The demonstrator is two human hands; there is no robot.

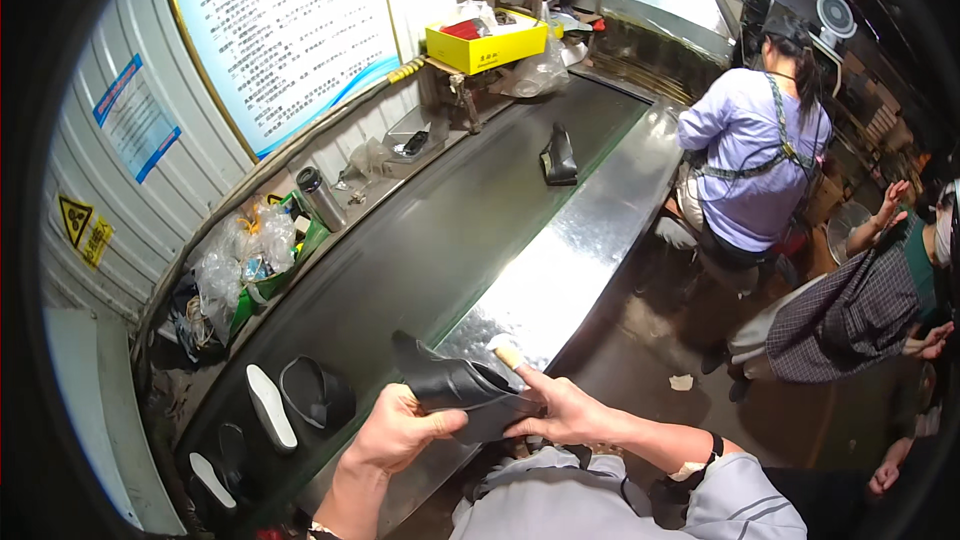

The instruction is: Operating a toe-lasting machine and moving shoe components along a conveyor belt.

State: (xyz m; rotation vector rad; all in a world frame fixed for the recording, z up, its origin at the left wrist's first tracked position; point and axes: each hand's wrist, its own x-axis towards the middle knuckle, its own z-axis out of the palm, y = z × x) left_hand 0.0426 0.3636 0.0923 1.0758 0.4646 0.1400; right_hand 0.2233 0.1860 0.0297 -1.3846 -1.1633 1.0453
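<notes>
A black leather shoe (455, 382) is held between my two hands above the near edge of the bench. My left hand (400, 430) is closed round its left end, thumb on the near side. My right hand (570, 410) grips the other end near the opening, its index finger stretched out with a pale yellow cover (508, 352) on the tip. Left of my hands, on the dark conveyor belt (430, 230), lie a black shoe (318, 395), a white sole (270, 408), a second white sole (212, 480) and a dark piece beside it.
Another black shoe (560, 155) stands farther up the belt. A bare metal ledge (560, 290) runs along the belt's right side. Against the wall are a steel flask (320, 200), plastic bags (240, 260) and a yellow box (487, 45). A seated person (755, 150) and others are on the right.
</notes>
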